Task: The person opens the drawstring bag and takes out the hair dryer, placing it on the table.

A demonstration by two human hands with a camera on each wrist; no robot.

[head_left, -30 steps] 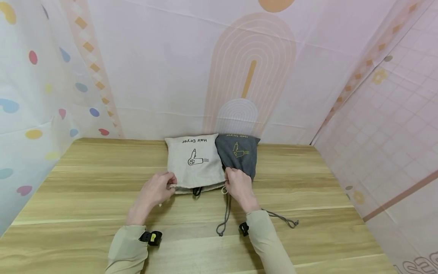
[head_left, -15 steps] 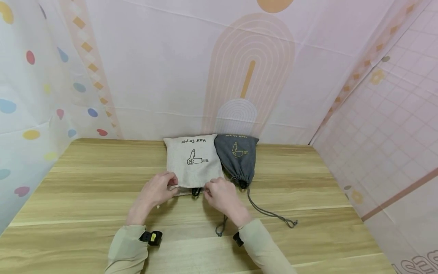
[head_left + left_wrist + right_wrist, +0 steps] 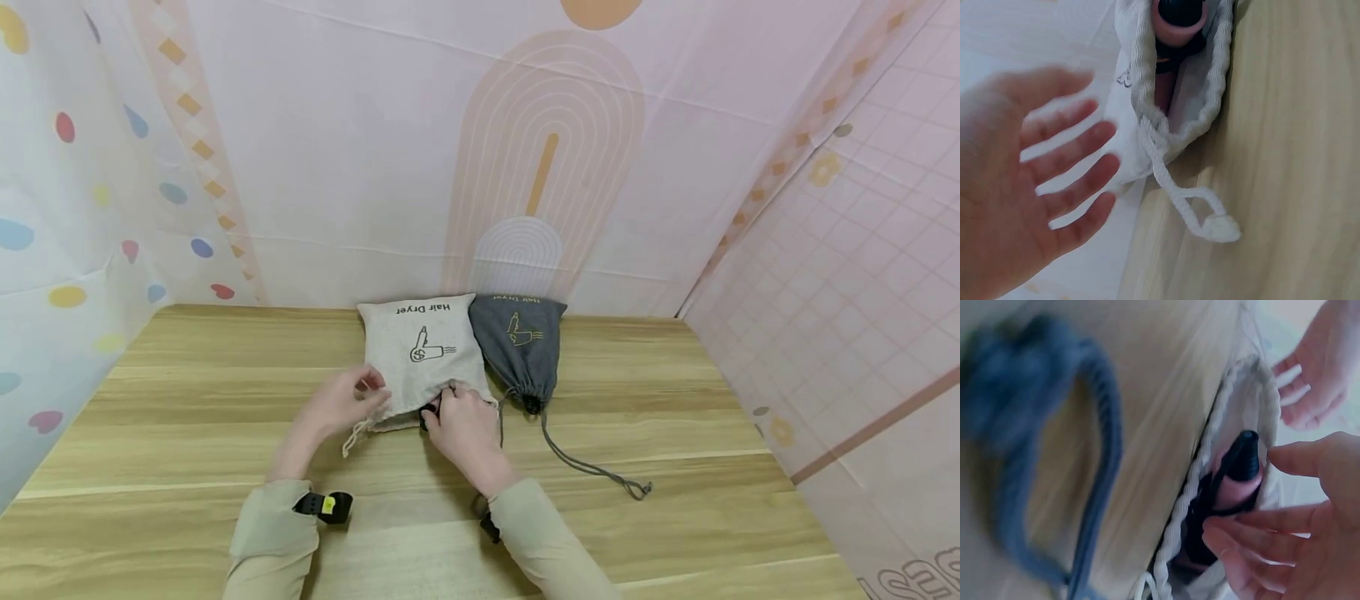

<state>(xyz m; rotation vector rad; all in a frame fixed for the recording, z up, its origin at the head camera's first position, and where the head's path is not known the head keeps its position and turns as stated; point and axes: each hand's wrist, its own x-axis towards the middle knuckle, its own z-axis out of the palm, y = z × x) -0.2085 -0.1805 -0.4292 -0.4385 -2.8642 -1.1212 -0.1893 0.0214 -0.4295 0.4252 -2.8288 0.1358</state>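
A white drawstring bag (image 3: 397,333) printed "Hair Dryer" lies at the table's back edge, its mouth facing me and gaping. Inside, a pink hair dryer (image 3: 1235,490) shows its handle end and black cord sleeve (image 3: 1244,456); the bag hides the rest. My right hand (image 3: 468,437) is at the mouth, fingers extended into it over the hair dryer and thumb apart by the rim. Beside the bag's left corner, my left hand (image 3: 341,404) has its fingers spread, holding nothing. A knotted white drawstring (image 3: 1188,212) hangs from that corner.
A dark grey bag (image 3: 525,358), also printed "Hair Dryer", lies against the white bag's right side, its neck gathered. Its grey cord (image 3: 592,468) trails forward on the wooden table (image 3: 697,417). A patterned curtain (image 3: 337,167) stands behind.
My right hand has moved left from the bag's right corner to its mouth, and the mouth now gapes wider. The left hand has released the left corner, uncovering the drawstring.
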